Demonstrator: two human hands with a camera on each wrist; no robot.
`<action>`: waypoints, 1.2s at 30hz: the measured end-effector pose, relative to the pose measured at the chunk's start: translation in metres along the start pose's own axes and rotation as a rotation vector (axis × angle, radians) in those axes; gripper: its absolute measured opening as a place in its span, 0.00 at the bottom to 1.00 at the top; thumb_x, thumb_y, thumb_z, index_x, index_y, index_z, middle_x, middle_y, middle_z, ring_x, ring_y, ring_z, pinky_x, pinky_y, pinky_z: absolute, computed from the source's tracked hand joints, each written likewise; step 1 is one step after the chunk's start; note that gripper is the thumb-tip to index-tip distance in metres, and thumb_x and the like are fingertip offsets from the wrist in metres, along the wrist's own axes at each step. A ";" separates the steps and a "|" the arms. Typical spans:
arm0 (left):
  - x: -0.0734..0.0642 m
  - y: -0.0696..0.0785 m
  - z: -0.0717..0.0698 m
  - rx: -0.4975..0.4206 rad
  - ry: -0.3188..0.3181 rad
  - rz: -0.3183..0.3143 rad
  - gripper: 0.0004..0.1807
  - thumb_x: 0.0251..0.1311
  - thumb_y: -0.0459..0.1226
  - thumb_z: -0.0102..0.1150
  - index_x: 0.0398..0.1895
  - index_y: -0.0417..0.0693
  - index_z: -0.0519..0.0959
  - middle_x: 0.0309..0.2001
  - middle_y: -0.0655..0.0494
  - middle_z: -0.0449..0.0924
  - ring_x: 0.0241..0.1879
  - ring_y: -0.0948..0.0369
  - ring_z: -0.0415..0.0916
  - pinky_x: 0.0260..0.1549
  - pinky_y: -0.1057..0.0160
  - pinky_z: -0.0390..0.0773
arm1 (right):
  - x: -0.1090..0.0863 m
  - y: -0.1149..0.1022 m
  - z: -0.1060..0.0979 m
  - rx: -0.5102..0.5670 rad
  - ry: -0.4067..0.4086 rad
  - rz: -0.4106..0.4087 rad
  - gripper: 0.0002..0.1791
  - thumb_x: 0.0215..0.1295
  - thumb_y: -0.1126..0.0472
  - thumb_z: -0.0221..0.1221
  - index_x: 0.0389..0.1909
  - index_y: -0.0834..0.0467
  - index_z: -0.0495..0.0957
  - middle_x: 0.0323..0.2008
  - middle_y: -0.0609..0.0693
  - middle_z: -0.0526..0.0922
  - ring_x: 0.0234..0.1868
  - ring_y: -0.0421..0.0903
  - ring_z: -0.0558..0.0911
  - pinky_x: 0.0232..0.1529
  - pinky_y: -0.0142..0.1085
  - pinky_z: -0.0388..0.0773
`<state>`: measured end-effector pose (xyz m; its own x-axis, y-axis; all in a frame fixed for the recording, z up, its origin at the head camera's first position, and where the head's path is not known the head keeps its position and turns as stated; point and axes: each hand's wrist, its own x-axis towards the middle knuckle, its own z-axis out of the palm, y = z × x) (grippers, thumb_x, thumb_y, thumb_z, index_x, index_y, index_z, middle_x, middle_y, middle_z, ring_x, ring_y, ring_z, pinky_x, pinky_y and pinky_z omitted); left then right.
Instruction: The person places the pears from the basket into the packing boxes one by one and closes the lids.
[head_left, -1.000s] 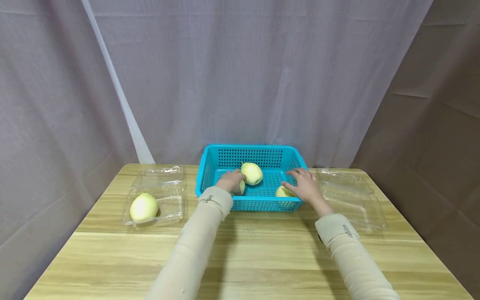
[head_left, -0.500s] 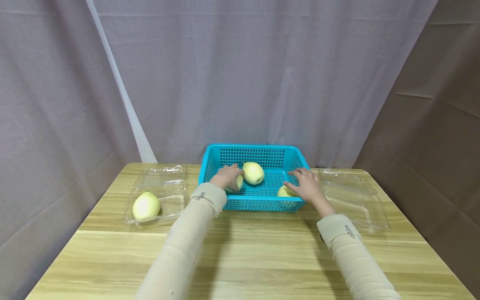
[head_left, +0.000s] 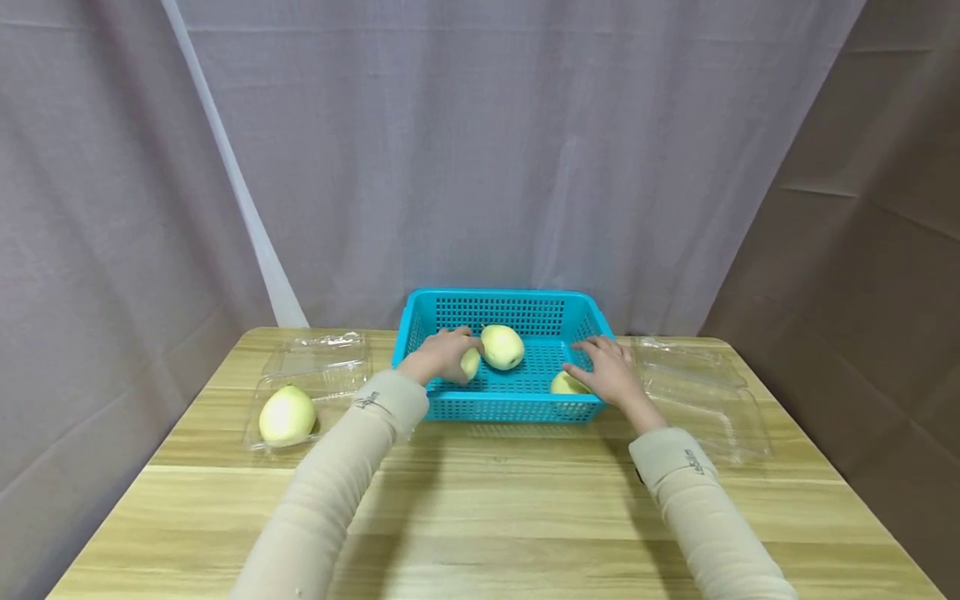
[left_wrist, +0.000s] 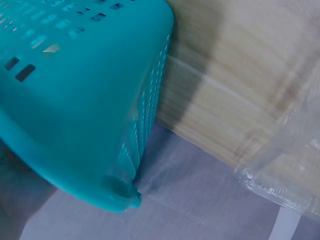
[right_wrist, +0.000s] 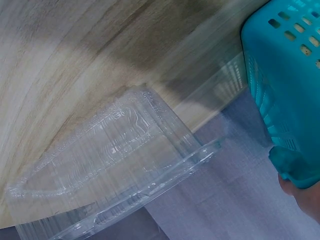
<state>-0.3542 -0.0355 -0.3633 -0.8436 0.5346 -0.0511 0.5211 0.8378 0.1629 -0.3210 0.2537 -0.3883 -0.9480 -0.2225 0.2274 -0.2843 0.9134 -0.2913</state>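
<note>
My left hand [head_left: 442, 354] grips a pale yellow pear [head_left: 471, 365] over the left part of the blue basket [head_left: 498, 408]. A second pear [head_left: 502, 347] lies beside it on the basket floor, stem toward the back left. My right hand [head_left: 611, 373] is over the basket's right side, fingers spread and slightly bent, thumb above a third pear [head_left: 567, 383] at the front right. That pear is partly hidden by the hand and front wall. In the right wrist view, fingers [right_wrist: 300, 200] show at the basket's rim. The left wrist view shows mostly basket wall.
On the left of the wooden table [head_left: 495, 517] an open clear plastic box [head_left: 341, 379] holds one pear [head_left: 288, 416]. Another clear plastic box [head_left: 701, 400] lies open on the right. A grey curtain [head_left: 480, 167] hangs behind the table.
My left hand has moved left and slightly up, drawing its pear away from the pear beside it. The right hand stays in place over the right side.
</note>
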 end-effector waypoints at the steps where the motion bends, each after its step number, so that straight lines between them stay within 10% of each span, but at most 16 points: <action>1: -0.001 0.000 -0.001 -0.004 0.006 0.007 0.30 0.50 0.37 0.66 0.60 0.56 0.72 0.64 0.51 0.65 0.53 0.48 0.67 0.44 0.52 0.75 | 0.000 0.000 0.000 -0.002 0.000 -0.001 0.30 0.66 0.45 0.54 0.60 0.62 0.70 0.63 0.67 0.66 0.68 0.66 0.57 0.66 0.64 0.46; 36: -0.053 -0.021 -0.030 -0.039 0.174 0.165 0.33 0.43 0.35 0.69 0.58 0.54 0.74 0.62 0.46 0.66 0.58 0.42 0.67 0.51 0.46 0.74 | 0.006 -0.005 0.003 -0.007 0.006 -0.020 0.29 0.66 0.45 0.54 0.59 0.62 0.71 0.63 0.66 0.66 0.68 0.65 0.58 0.67 0.63 0.47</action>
<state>-0.3241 -0.0845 -0.3346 -0.7588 0.6340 0.1492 0.6512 0.7341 0.1927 -0.3260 0.2465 -0.3885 -0.9413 -0.2388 0.2385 -0.3022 0.9110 -0.2805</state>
